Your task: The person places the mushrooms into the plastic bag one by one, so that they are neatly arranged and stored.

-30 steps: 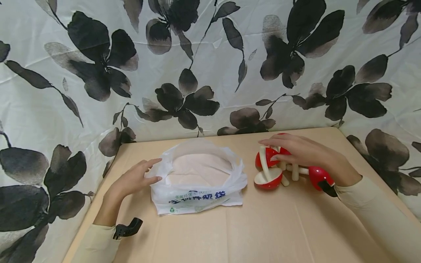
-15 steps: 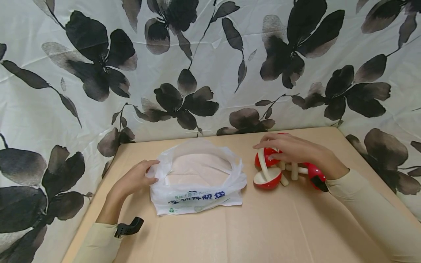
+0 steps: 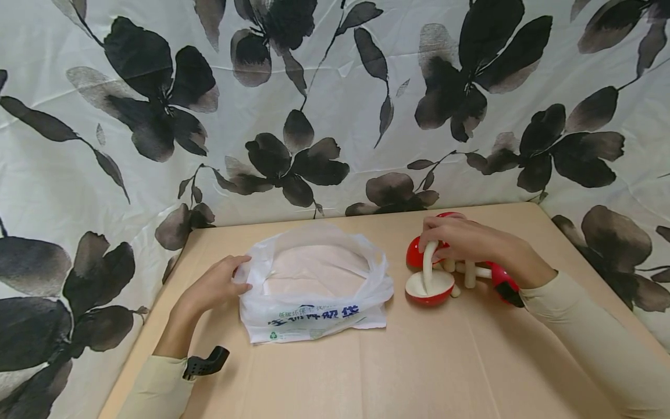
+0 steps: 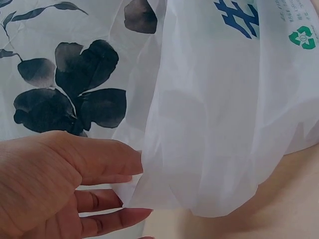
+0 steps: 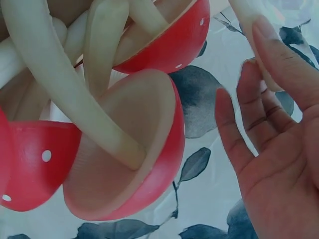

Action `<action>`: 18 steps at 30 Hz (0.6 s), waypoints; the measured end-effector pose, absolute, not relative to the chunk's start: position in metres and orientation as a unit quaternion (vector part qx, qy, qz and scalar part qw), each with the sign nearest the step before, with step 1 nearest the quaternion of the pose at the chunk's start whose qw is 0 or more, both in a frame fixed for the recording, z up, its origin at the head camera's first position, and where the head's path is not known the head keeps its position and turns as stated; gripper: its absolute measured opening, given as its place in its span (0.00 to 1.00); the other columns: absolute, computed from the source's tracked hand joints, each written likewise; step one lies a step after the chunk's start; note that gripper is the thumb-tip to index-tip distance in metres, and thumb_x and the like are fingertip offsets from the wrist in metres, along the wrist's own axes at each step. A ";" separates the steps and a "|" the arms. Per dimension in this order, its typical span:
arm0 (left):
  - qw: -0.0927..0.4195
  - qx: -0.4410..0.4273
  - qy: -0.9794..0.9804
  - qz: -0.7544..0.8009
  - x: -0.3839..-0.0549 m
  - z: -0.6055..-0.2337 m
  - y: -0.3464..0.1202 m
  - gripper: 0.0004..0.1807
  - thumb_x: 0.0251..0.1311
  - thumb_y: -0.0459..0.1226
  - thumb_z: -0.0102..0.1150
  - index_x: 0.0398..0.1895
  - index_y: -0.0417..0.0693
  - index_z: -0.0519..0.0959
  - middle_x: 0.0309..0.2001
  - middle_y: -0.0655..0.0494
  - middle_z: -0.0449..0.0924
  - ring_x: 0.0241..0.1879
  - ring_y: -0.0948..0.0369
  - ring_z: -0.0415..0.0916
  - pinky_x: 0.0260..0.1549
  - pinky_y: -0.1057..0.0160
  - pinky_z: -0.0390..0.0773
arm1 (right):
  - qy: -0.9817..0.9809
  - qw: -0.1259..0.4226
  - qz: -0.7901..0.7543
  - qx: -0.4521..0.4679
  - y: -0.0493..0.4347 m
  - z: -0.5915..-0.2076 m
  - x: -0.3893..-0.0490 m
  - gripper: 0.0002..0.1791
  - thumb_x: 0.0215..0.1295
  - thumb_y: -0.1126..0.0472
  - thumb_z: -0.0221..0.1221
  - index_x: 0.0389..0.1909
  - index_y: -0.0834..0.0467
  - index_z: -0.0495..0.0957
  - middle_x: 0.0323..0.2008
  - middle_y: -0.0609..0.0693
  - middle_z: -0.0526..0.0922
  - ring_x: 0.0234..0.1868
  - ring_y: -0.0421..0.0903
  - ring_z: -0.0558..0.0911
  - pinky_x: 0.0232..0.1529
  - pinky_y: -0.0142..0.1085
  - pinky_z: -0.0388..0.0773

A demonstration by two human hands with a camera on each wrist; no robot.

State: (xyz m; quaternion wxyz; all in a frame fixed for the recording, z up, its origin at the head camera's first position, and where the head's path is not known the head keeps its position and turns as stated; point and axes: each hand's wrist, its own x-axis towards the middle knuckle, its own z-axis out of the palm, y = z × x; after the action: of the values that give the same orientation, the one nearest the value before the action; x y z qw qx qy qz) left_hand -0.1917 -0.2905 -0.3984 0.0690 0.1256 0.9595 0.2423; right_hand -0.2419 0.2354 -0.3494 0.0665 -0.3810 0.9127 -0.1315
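A white plastic bag (image 3: pixel 314 319) is lying on a pale wooden surface (image 3: pixel 314 384), its mouth gaping and showing a pinkish interior. Blue and green characters are running across its near side, with a green recycling mark sitting below them.

At the bag's left edge, the left hand (image 3: pixel 217 282) is touching the thin film, its thumb and forefinger standing apart in the head view; I cannot tell whether any fingers are pinching the plastic.

To the bag's right, the right hand (image 3: pixel 463 240) is pinching the pale stem of a red-capped mushroom (image 3: pixel 429 286) between thumb and fingers. That mushroom is standing near the bag's right edge, its cap lowermost, its cream underside facing up. I cannot tell whether the cap is touching the surface.

More mushrooms are clustering on the bag's right side: one red cap (image 3: pixel 414 255) is showing just past the bag's far right corner, and a white-dotted cap (image 3: pixel 496 274) is lying farther from the bag, its stem pointing toward it. The right hand is partly covering this cluster.

Both hands are emerging from cream sleeves (image 3: pixel 586 343), and a black wrist device (image 3: pixel 209 362) is sticking out near the bag's lower left. Behind the bag, a white cloth (image 3: pixel 314 87) with dark flowers is hanging.
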 end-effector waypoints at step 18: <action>0.071 0.150 0.954 0.251 -0.194 -0.397 -0.295 0.30 0.57 0.22 0.60 0.66 0.27 0.69 0.37 0.46 0.76 0.39 0.52 0.73 0.36 0.59 0.75 | 0.921 0.106 -0.158 -0.339 0.241 -0.356 -0.234 0.19 0.50 0.64 0.76 0.38 0.43 0.81 0.36 0.38 0.80 0.42 0.46 0.76 0.42 0.38 0.80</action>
State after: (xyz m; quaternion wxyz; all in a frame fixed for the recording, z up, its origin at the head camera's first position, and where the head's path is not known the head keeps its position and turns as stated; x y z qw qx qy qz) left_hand -0.1944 -0.2947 -0.3969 0.0713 0.1502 0.9536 0.2511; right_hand -0.2345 0.2415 -0.3557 0.1064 -0.3394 0.9212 -0.1577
